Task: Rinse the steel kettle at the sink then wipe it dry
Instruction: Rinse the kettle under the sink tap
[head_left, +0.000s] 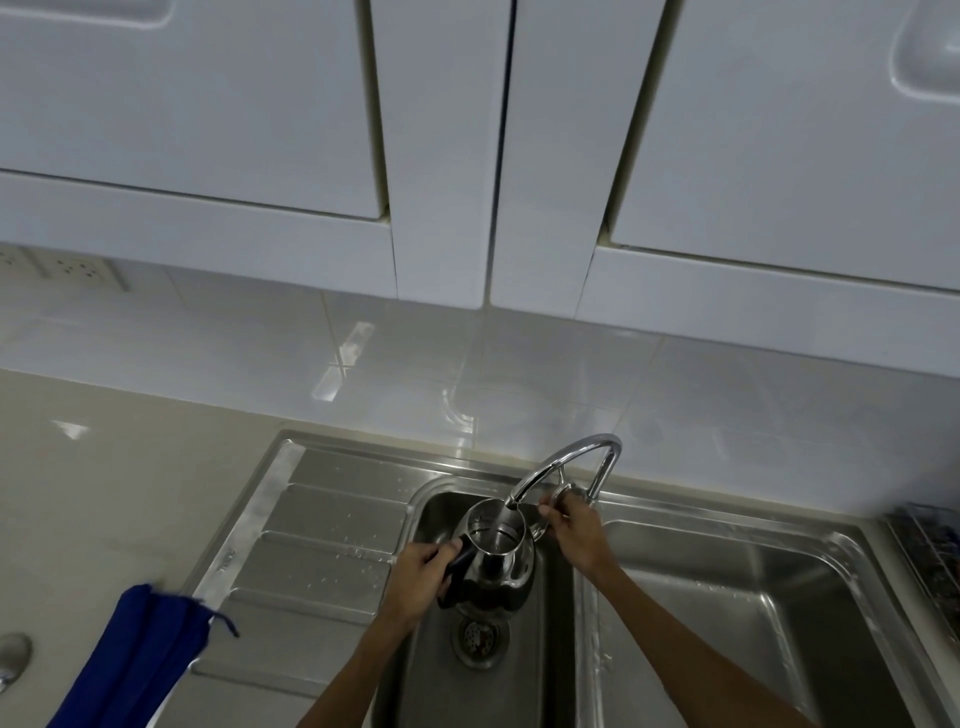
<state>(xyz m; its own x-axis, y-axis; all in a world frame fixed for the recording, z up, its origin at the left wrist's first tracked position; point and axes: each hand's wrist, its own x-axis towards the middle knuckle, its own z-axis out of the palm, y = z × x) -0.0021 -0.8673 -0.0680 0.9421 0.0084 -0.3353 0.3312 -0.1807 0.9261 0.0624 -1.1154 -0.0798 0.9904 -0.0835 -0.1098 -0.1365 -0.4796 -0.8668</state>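
The steel kettle (496, 564) hangs lidless over the left basin of the sink (498, 686), its open mouth right under the spout of the chrome tap (558, 467). My left hand (421, 584) grips the kettle's black handle on its left side. My right hand (571, 527) is closed on the tap lever (556, 499) behind the kettle. I cannot tell whether water is running. A folded blue cloth (140, 660) lies on the counter at the lower left, overlapping the drainboard's edge.
A ribbed steel drainboard (322, 535) with water drops lies left of the basin. A second basin (727, 613) is on the right. White wall cupboards (467, 156) hang low overhead. A steel lid-like object (13, 657) sits at the left edge.
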